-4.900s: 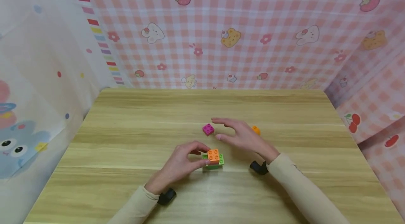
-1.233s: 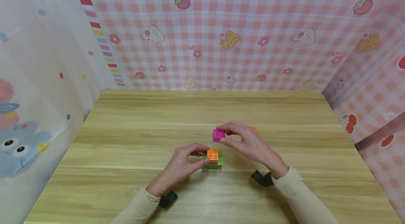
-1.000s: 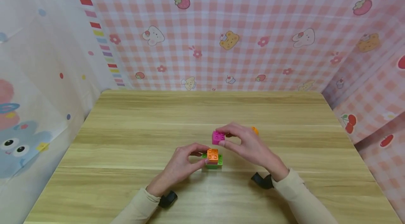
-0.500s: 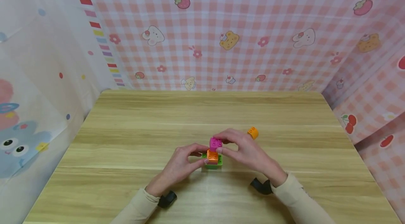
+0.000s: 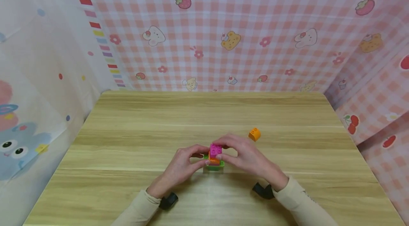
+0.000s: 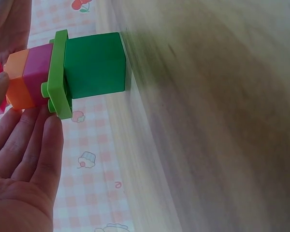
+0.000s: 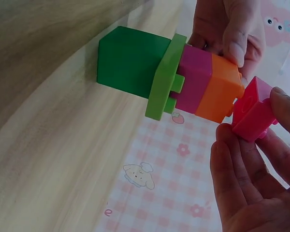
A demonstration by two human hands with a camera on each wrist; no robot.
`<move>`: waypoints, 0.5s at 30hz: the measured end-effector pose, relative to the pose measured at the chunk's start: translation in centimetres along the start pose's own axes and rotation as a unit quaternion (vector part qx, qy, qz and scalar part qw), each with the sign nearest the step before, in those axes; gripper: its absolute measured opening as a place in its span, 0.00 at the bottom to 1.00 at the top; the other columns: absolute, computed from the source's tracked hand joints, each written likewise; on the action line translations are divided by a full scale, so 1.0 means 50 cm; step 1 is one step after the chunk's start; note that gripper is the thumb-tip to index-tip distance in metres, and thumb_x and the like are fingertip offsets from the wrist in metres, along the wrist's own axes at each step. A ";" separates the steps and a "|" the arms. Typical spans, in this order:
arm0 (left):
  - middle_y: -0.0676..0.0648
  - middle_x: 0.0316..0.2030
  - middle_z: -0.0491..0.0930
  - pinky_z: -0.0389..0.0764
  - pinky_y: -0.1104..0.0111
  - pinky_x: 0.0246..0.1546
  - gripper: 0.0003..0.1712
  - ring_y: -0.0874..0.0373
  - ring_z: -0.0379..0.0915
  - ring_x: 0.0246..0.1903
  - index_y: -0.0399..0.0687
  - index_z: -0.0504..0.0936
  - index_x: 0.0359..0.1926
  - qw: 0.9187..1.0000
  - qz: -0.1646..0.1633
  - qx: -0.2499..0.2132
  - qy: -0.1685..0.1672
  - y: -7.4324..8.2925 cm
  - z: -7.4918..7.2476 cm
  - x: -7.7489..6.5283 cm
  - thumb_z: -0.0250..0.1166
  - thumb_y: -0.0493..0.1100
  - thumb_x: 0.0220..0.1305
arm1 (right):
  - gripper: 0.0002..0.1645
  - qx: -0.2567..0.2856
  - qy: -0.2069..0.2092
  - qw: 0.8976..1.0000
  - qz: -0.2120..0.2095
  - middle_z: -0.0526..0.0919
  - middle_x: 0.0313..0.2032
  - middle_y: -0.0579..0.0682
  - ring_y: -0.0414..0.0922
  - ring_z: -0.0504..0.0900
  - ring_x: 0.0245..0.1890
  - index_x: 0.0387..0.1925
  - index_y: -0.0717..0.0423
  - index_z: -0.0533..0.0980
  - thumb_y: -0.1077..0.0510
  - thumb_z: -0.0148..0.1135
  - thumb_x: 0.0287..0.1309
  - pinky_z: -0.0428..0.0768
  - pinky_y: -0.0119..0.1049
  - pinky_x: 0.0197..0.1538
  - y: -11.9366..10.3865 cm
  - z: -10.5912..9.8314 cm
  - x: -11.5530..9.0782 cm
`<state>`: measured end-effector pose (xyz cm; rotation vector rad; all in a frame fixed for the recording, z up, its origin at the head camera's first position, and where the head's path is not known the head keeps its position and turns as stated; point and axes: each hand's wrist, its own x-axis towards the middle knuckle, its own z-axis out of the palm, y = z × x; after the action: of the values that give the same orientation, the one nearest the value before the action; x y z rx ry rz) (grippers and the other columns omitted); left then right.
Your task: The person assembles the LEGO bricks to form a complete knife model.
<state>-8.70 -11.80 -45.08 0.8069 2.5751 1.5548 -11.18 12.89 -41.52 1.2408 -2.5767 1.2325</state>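
A stack of toy building bricks stands on the table, gripped near its top by my left hand (image 5: 182, 165). From the bottom up it has a dark green brick (image 7: 130, 60), a wider light green plate (image 7: 164, 79), a purple brick (image 7: 193, 79) and an orange brick (image 7: 220, 87). My right hand (image 5: 247, 155) pinches a pink brick (image 7: 253, 108) between thumb and fingers. In the right wrist view this brick is slightly tilted, right at the orange brick's studs. From the head view it covers most of the orange brick's top.
A yellow-orange brick with a rounded side (image 5: 254, 134) lies on the wooden table (image 5: 143, 112), behind my right hand. A pink checked cloth (image 5: 204, 23) hangs beyond the table's far edge. Black wrist mounts (image 5: 168, 201) sit under both wrists.
The pink brick lay on the table behind the stack; my right hand has picked it up and brought it forward and down onto the stack's top. My left hand has kept its hold.
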 end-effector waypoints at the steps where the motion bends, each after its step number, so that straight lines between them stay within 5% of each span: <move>1: 0.45 0.50 0.87 0.86 0.63 0.52 0.17 0.52 0.84 0.51 0.41 0.84 0.54 1.000 0.000 -0.002 -0.001 0.000 0.000 0.000 0.73 0.38 0.66 | 0.19 -0.002 -0.001 1.000 -0.001 0.86 0.50 0.42 0.39 0.84 0.49 0.56 0.51 0.83 0.55 0.72 0.65 0.86 0.39 0.53 0.000 0.001 0.000; 15: 0.45 0.51 0.87 0.86 0.63 0.52 0.17 0.51 0.84 0.51 0.41 0.84 0.54 1.000 0.000 -0.009 -0.001 -0.005 0.003 0.000 0.72 0.37 0.66 | 0.20 -0.016 0.007 0.999 -0.030 0.85 0.49 0.43 0.39 0.84 0.48 0.55 0.54 0.83 0.57 0.75 0.61 0.86 0.39 0.51 0.002 0.014 -0.004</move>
<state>-8.77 -11.78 -45.36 0.8054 2.5568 1.5727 -10.89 12.58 -42.15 1.2872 -2.5200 1.1807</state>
